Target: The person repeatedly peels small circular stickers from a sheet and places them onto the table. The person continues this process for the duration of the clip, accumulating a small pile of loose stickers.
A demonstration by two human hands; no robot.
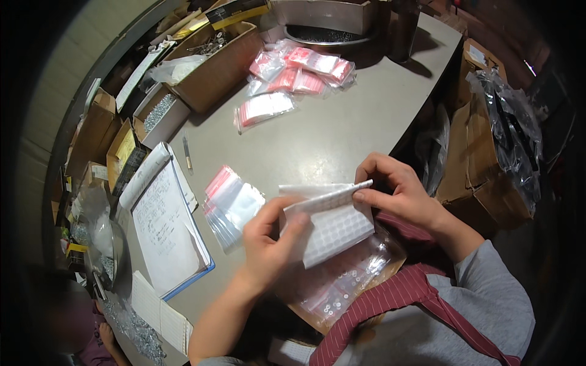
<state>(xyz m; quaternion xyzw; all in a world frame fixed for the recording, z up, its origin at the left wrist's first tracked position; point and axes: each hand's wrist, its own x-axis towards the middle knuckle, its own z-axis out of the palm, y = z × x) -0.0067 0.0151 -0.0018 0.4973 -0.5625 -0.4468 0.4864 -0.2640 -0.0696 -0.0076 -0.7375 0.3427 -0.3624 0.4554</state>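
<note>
A white sheet of round dot stickers [342, 229] is folded over and held up between my two hands near the table's front edge. My left hand [271, 235] pinches its left side, thumb in front and slightly blurred. At the upper right corner, my right hand [394, 189] grips the fold between thumb and fingers. Below the sheet, a shallow brown box [390, 268] lies close to my body with clear bags of small washers [334, 304] in it. Left of my left hand, a fanned stack of clear zip bags [232, 204] with red edges rests on the table.
Filled red-and-white bags [299, 70] are heaped at the far side. A clipboard with handwritten paper [168, 222] and a pen [187, 155] lie left. Boxes of metal parts [160, 113] line the left edge. Cardboard boxes [479, 158] stand right. Another person's hand [110, 338] shows lower left.
</note>
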